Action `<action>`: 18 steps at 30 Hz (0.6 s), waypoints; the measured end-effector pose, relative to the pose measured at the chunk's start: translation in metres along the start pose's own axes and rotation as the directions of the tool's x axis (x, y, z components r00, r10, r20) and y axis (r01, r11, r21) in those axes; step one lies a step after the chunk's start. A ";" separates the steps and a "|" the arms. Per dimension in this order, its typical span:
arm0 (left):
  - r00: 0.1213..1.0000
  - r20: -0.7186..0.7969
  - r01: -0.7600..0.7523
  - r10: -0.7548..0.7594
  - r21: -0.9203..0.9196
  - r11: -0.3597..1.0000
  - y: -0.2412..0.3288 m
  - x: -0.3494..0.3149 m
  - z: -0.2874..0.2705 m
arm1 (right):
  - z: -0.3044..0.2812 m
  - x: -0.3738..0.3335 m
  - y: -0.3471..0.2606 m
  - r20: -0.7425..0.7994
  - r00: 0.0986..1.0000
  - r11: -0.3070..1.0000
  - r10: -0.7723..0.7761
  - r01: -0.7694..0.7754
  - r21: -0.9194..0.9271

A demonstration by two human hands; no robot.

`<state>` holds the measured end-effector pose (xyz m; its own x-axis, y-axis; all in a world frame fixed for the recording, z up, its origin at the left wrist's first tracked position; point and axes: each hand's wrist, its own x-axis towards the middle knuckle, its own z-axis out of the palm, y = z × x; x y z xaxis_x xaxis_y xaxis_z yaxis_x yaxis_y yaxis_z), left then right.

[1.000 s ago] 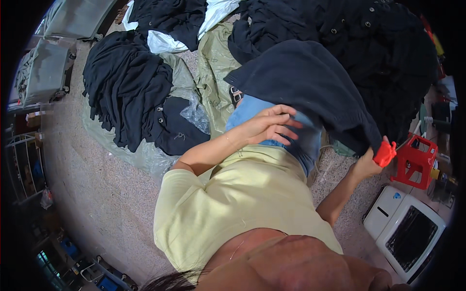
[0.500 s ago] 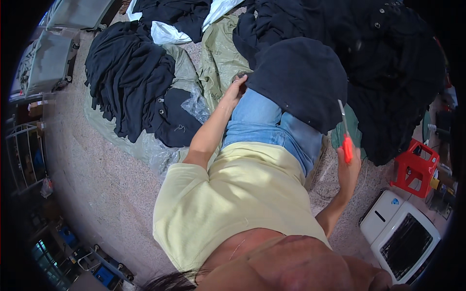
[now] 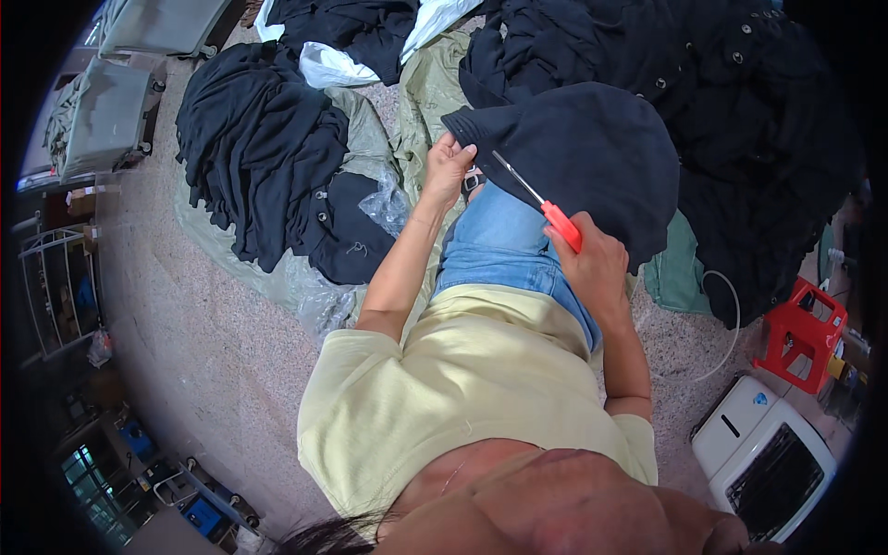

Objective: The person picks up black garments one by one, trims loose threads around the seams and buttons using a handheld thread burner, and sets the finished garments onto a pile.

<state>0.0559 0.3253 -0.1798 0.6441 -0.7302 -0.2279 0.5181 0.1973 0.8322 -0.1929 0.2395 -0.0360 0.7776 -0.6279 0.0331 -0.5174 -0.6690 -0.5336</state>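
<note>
A piece of black cloth (image 3: 592, 157) is spread across my lap over my jeans. My left hand (image 3: 450, 166) pinches its stitched, folded edge between thumb and fingers at the left. In my right hand (image 3: 597, 268) is a tool with a red handle and a long, thin metal shaft (image 3: 525, 180), much like a soldering iron; its exact kind I cannot make out. Its tip points up and left, over the cloth, a short way right of my left hand. Whether the tip touches the cloth I cannot tell.
Heaps of black garments lie at the left (image 3: 259, 157) and right (image 3: 758, 166), on green and clear plastic sheeting. At the right stand a red stool (image 3: 803, 333) and a white box-shaped appliance (image 3: 763, 453). A thin pale cord (image 3: 737, 324) curves over the floor. Grey bins (image 3: 111, 116) stand far left.
My right hand has brought the red-handled tool from beyond my right side, leftward over the cloth. My left hand has raised the cloth's edge, turning its stitched band into view.
</note>
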 end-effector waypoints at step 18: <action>0.955 0.007 0.290 -0.296 -0.225 0.930 -0.013 -0.010 0.007 | -0.012 -0.022 0.020 0.045 0.985 0.985 0.166 -0.164 -0.045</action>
<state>0.0392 0.3257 -0.1847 0.4581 -0.7605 -0.4603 0.7953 0.1193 0.5944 -0.2249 0.2355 -0.0373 0.6965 -0.7114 -0.0943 -0.6533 -0.5742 -0.4933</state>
